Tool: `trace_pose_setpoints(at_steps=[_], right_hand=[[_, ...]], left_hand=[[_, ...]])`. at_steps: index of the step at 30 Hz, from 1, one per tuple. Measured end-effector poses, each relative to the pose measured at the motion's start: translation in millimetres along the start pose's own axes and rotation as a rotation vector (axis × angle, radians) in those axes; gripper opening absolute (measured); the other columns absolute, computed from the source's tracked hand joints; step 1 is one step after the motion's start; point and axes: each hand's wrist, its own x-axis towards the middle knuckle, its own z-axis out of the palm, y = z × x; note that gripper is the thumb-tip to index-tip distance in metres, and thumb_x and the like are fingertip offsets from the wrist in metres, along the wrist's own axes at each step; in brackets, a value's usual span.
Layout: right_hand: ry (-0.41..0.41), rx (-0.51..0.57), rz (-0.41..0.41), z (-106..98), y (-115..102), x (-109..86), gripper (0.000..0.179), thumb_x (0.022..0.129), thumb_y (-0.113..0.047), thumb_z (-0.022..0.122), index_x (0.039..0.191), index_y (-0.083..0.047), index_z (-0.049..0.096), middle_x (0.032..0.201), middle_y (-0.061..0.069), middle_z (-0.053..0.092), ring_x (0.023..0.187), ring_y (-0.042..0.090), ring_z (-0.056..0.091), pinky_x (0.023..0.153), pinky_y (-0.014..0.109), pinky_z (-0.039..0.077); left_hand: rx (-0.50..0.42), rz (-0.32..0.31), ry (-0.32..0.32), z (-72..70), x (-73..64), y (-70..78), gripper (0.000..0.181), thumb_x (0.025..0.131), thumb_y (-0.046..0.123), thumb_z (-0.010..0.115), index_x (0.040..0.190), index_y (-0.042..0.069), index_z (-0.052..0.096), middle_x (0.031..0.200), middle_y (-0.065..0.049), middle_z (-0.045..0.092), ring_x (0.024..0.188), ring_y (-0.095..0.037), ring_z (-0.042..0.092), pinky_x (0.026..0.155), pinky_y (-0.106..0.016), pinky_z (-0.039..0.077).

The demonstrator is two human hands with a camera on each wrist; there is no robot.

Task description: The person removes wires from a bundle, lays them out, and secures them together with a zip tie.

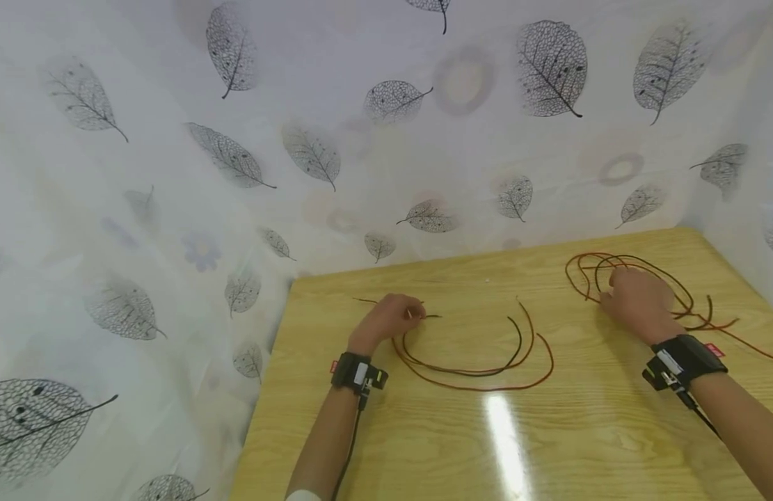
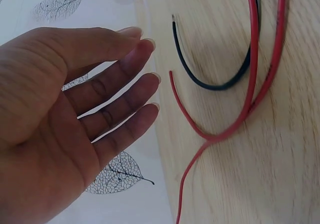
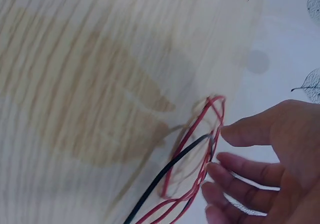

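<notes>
My left hand [image 1: 395, 319] is above the left ends of several thin red and dark wires [image 1: 474, 390]. In the left wrist view its fingers are loosely bent, with the thumb close to the index fingertip and nothing visibly held. There, the red wires [image 2: 254, 48] and a dark wire [image 2: 215, 87] with a bare tip lie to the right of the fingertips. My right hand [image 1: 639, 299] is over a loose bundle of red and dark wires [image 1: 680, 282]. In the right wrist view its relaxed fingertips reach the edge of the red loops [image 3: 172, 171]; a black wire [image 3: 160, 176] crosses them.
The wires lie on a light wood-grain table [image 1: 449, 459]. A pale sheet with leaf prints [image 1: 461, 153] stands behind it and along the sides. One red wire trails off toward the right edge. Each wrist wears a black strap [image 1: 689, 358] with a cable.
</notes>
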Motion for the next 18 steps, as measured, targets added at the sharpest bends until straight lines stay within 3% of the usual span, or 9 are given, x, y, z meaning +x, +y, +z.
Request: trace_pose_setpoints(at_steps=[4,8,13,18], right_hand=[[-0.038,0.016,0.010,4.6,10.9,-4.0,0.027,0.093,-0.017,0.065,0.068,-0.007,0.060,0.056,0.001,0.042,0.050,0.020,0.039,0.043,0.031,0.023],[-0.023,0.026,-0.030,7.6,12.9,-4.8,0.024,0.090,-0.009,0.060,0.067,-0.009,0.063,0.054,-0.005,0.038,0.050,0.016,0.035,0.045,0.030,0.021],[0.104,0.042,-0.052,4.2,2.2,-6.6,0.017,0.091,-0.011,0.058,0.076,-0.002,0.062,0.050,-0.003,0.038,0.045,0.015,0.033,0.041,0.029,0.019],[0.236,0.013,-0.152,-9.1,-34.6,-9.7,0.016,0.095,-0.012,0.058,0.096,0.001,0.068,0.045,-0.003,0.040,0.038,0.015,0.033,0.039,0.028,0.018]], left_hand=[[0.017,0.054,0.012,1.4,9.2,7.9,0.013,0.099,0.016,0.071,0.109,0.014,0.077,0.102,0.006,0.073,0.094,-0.009,0.065,0.084,-0.028,0.054],[0.029,0.129,0.027,4.2,21.7,19.9,0.012,0.100,0.017,0.069,0.108,0.014,0.078,0.103,0.005,0.074,0.094,-0.009,0.066,0.084,-0.026,0.054],[0.075,0.204,0.042,12.4,42.2,40.8,0.013,0.101,0.019,0.068,0.109,0.015,0.077,0.104,0.007,0.073,0.093,-0.005,0.064,0.083,-0.020,0.052],[0.138,0.291,0.071,21.3,63.9,65.8,0.016,0.103,0.019,0.065,0.114,0.016,0.076,0.109,0.008,0.072,0.096,-0.004,0.062,0.084,-0.016,0.049]])
